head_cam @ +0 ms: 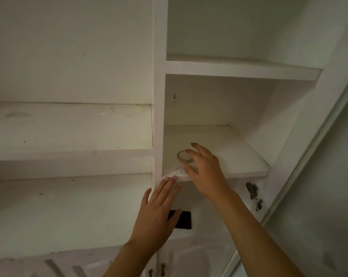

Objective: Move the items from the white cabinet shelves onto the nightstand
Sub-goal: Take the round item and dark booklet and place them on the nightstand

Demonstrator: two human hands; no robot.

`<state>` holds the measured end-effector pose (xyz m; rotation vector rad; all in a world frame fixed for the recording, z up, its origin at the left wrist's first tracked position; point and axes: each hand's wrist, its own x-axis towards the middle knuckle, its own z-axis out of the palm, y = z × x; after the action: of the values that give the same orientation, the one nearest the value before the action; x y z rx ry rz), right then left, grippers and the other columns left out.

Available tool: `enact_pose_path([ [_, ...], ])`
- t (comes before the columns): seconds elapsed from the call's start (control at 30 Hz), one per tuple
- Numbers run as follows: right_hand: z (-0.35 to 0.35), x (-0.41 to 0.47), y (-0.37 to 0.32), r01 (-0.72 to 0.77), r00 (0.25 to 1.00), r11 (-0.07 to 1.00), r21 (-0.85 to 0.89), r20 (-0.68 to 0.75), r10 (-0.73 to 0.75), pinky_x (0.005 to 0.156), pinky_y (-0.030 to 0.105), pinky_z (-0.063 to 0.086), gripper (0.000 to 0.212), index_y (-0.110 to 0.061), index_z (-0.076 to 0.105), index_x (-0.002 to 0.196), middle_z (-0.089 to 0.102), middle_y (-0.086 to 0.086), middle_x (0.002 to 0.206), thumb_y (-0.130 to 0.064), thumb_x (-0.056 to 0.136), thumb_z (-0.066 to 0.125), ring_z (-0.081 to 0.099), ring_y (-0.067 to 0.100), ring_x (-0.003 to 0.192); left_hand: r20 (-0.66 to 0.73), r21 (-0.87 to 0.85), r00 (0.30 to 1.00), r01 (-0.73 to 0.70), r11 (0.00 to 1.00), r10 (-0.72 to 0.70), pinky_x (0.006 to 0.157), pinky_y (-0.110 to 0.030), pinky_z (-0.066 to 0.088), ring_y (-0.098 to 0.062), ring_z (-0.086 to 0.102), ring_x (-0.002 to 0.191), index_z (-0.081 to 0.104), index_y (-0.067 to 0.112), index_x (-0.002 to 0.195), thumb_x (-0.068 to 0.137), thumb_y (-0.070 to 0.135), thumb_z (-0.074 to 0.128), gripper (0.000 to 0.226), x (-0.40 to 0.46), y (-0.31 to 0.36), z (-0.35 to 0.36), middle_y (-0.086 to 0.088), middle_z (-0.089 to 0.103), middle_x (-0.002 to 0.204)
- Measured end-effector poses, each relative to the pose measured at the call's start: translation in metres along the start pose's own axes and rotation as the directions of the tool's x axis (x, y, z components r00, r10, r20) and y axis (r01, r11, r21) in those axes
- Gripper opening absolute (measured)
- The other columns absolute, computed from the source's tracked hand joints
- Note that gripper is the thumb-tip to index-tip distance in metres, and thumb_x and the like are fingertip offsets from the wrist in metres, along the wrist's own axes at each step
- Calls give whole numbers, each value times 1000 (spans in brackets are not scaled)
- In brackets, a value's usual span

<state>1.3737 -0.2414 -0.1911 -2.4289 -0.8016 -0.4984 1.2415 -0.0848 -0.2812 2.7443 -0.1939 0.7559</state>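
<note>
Thin pale tape ring (184,156) is seen flat on white cabinet shelf (239,156), right compartment. Right hand (204,172) is spread over it, fingers relaxed. Left hand (159,212), fingers straight, is raised to crumpled white paper (176,173) at shelf edge. No legible writing.

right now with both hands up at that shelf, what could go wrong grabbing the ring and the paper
The paper already hangs over the front edge of the shelf; the left hand only touches it with straight fingers, so it could slip off and fall. The tape ring lies flat, and the right hand spread over it may push it deeper rather than lift it. The light is dim, so small things could be missed.
</note>
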Motion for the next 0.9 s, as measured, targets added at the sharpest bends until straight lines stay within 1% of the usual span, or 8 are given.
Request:
enact_pose_path([
  [0.17,14,21,8,-65,996,997,42,68,62,120,46,34,54,-16,57,147,48,6,159,-43,101,64,42,26,147,-7,31,999,54,998,-54,125,-51,28,-5,1,160,25,32,162,101,48,58,71,1,6,0,15,10,173],
  [0.27,21,21,10,-76,996,996,38,54,74,115,45,39,55,-15,61,143,60,5,147,-46,98,68,51,26,138,12,29,997,74,997,-74,125,-52,29,-6,-1,160,26,32,163,102,47,57,70,3,10,-1,14,10,173],
  [0.37,22,20,10,-92,996,993,67,15,91,112,44,42,54,-14,64,137,66,4,140,-45,95,71,57,26,131,10,3,995,97,995,-97,123,-53,32,-10,3,161,31,28,161,100,45,61,70,3,14,-1,10,15,173],
  [0.5,21,18,11,-112,993,988,104,-23,115,110,42,43,50,-12,65,137,67,7,138,-38,95,72,59,28,127,-14,-46,990,136,990,-137,123,-53,32,-10,5,161,34,29,160,98,43,65,71,4,25,-2,10,20,172],
  [0.6,20,16,12,-135,988,979,155,-49,144,104,38,45,49,-12,65,136,69,7,132,-36,94,74,59,29,123,-17,-66,985,168,984,-170,124,-51,31,-8,6,160,33,30,160,96,43,67,73,7,32,-5,12,22,171],
  [0.73,17,7,12,-130,984,959,250,-83,155,99,37,50,57,-14,65,134,70,3,126,-39,86,81,58,24,121,7,-80,982,189,979,-189,125,-51,29,-7,6,160,26,34,161,96,45,67,78,6,37,-8,14,19,171],
  [0.8,13,2,12,-102,987,947,305,-90,135,99,36,51,60,-13,65,135,69,3,125,-36,83,85,58,23,120,8,-97,980,197,975,-198,127,-50,27,-5,6,159,23,36,162,96,46,67,79,7,39,-13,15,20,171],
  [0.9,4,-5,12,-101,988,913,395,-71,140,102,32,49,68,-16,62,139,66,1,127,-31,79,89,57,17,122,9,-114,980,196,974,-196,128,-43,25,1,9,156,26,36,162,97,47,66,77,10,38,-22,21,24,167],
])
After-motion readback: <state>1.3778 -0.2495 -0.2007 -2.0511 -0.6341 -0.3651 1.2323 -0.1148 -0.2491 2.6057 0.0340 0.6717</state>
